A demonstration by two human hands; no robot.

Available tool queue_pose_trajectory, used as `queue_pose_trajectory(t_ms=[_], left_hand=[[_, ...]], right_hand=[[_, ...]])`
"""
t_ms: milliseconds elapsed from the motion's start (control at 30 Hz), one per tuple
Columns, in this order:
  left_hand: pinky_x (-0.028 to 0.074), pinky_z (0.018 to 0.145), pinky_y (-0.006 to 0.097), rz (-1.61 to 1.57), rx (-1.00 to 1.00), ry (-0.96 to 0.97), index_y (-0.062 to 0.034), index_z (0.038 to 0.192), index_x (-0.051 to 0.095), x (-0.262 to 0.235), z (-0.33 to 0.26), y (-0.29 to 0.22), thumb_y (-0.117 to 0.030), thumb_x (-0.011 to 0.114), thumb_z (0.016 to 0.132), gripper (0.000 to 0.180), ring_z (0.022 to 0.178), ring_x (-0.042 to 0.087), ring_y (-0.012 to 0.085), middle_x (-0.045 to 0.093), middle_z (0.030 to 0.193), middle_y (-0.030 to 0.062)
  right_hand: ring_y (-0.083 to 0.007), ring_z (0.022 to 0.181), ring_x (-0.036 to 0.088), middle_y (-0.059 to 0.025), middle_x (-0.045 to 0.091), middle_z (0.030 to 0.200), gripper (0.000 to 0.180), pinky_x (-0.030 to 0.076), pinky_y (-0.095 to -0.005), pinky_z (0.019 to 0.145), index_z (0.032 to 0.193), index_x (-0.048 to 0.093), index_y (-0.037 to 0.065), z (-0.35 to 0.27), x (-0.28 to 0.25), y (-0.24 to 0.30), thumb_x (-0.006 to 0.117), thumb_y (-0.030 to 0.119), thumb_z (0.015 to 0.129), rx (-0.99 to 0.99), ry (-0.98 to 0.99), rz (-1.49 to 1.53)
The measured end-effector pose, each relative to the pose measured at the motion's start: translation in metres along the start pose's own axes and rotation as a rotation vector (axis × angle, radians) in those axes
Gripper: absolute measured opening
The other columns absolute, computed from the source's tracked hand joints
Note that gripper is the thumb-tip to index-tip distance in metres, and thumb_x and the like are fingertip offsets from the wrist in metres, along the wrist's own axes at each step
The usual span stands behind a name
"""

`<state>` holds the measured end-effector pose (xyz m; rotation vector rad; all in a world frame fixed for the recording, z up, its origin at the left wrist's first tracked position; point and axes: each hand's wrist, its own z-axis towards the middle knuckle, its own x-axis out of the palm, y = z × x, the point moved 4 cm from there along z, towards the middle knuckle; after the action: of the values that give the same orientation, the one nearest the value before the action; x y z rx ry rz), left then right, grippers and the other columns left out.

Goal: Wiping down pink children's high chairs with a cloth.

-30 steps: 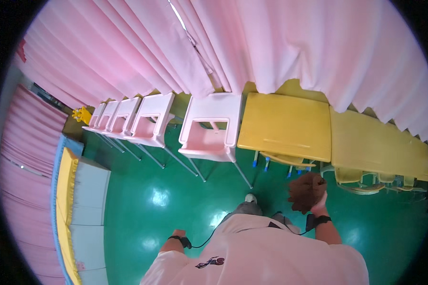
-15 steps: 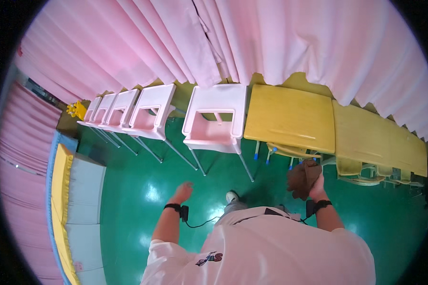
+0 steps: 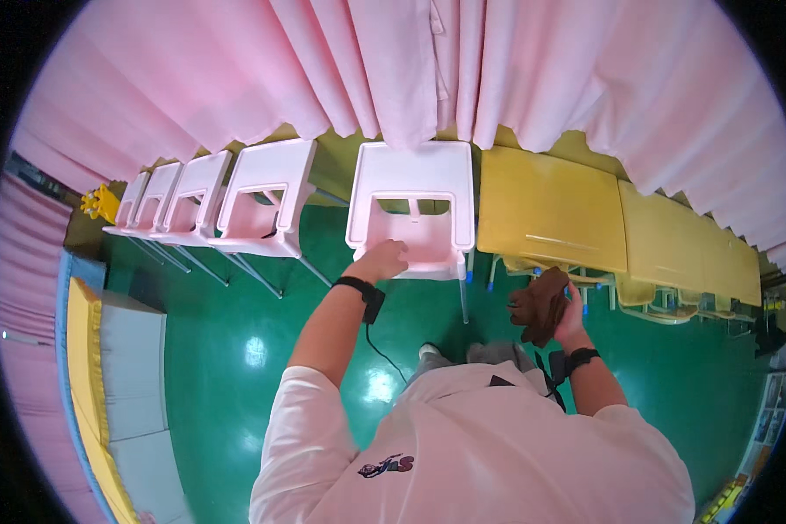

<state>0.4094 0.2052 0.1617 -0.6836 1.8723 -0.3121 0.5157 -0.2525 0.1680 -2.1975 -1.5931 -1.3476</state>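
A pale pink high chair [image 3: 415,166] with a white tray and metal legs stands in front of me. My left hand [image 3: 382,261] is over its near left edge, fingers loosely bent and apart, holding nothing; whether it touches the plastic, I cannot tell. In my right hand [image 3: 572,319] is a crumpled brown cloth [image 3: 540,306], bunched and hanging in front of the yellow table [image 3: 550,210]. Part of that hand is hidden behind the cloth. Both wrists wear black straps with small boxes.
Several more pink high chairs [image 3: 266,170] line the wall to the left, ending at a yellow toy-like object [image 3: 100,203]. Pink curtains [image 3: 236,70] hang behind. Yellow tables with small chairs [image 3: 637,293] run right. A yellow-topped padded barrier [image 3: 87,349] bounds the left. The floor [image 3: 262,384] is shiny green.
My left hand has moved up and right to the near high chair. The right hand has shifted slightly left and up with the brown cloth. The view has turned, bringing the chair nearer.
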Motion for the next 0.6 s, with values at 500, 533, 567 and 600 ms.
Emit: queue_pose_trajectory(t_ms=[500,533,567,600], left_hand=[[0.057,0.096,0.05,0.351,0.035,0.011,-0.0158,0.12,0.075,0.038,0.001,0.004,-0.021,0.075,0.083,0.038,0.11,0.072,0.034,0.077,0.112,0.0122],[0.057,0.096,0.05,0.399,0.058,0.072,-0.0172,0.123,0.075,0.038,0.004,0.006,-0.023,0.076,0.081,0.042,0.109,0.072,0.0343,0.077,0.114,0.0116],[0.057,0.096,0.05,0.399,0.052,0.075,-0.0172,0.123,0.075,0.038,0.003,0.009,-0.023,0.076,0.081,0.042,0.109,0.072,0.0343,0.077,0.114,0.0116],[0.057,0.095,0.049,0.411,0.065,0.102,-0.0171,0.12,0.077,0.038,0.003,0.011,-0.023,0.077,0.08,0.041,0.109,0.072,0.0336,0.077,0.112,0.0114]], right_hand=[[-0.0363,0.122,0.065,-0.0154,0.067,0.133,0.051,0.052,-0.0532,0.109,0.139,0.057,0.002,0.113,0.028,0.002,0.065,0.017,0.092,-0.017,0.056,-0.168],[-0.0359,0.117,0.067,-0.0155,0.068,0.128,0.049,0.055,-0.0543,0.105,0.137,0.058,0.001,0.128,0.029,0.004,0.066,0.012,0.09,-0.032,0.036,-0.229],[-0.0359,0.115,0.069,-0.0164,0.068,0.126,0.046,0.057,-0.0531,0.102,0.136,0.058,0.001,0.141,0.031,0.007,0.064,0.004,0.091,-0.051,0.033,-0.247],[-0.0359,0.115,0.069,-0.0164,0.068,0.126,0.046,0.057,-0.0531,0.102,0.136,0.058,0.001,0.15,0.035,0.009,0.064,0.004,0.091,-0.045,0.036,-0.245]])
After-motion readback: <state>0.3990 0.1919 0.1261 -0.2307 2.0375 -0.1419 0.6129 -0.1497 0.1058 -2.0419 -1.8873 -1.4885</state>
